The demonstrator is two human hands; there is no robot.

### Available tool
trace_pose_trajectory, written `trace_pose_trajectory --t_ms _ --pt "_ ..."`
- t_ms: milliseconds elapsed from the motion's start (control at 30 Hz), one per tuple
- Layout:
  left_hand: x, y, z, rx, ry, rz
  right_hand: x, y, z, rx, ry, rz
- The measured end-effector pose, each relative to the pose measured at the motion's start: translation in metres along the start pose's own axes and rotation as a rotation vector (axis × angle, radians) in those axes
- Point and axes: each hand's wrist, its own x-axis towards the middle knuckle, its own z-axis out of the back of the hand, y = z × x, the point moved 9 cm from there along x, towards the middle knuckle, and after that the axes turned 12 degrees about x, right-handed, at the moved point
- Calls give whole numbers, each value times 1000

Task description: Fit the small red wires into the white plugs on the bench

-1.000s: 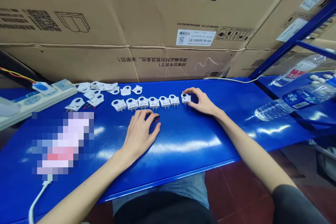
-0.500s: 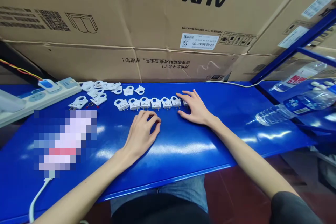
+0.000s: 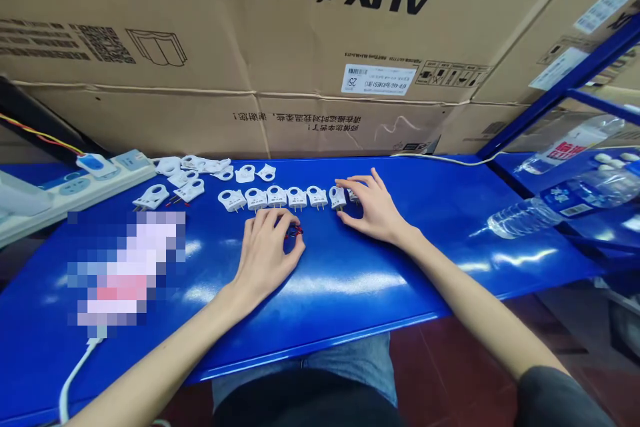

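My right hand pinches a white plug between thumb and fingertips, at the right end of a row. Several like plugs stand in this row, such as a white plug with a ring-shaped top, prongs facing me. One more plug is partly hidden behind my right fingers. My left hand is curled, palm down, just in front of the row. Between its thumb and fingers show small red and dark wire-like pieces, mostly hidden. A pile of white plug pieces lies at the back left.
A white power strip stands at the left, near a blurred-out object with a white cable. Plastic bottles lie at the right by a blue metal frame. A large cardboard box backs the blue table.
My right thumb and fingers have closed on the end plug, which is turned and shifted slightly. My left hand has barely moved; the red pieces in it show more clearly.
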Motion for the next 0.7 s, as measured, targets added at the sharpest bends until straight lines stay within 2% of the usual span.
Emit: trace_pose_trajectory --t_ms 133,433,567,700 --pt "0 -1 0 -9 6 -14 -1 10 8 30 -26 29" --pt "-1 -10 8 -53 -62 -99 -8 54 -1 109 27 212" --pt "-1 -13 16 -115 -114 -115 -10 62 -18 144 142 222" --pt "-2 -12 21 -200 -170 -123 -12 59 -32 148 271 167"
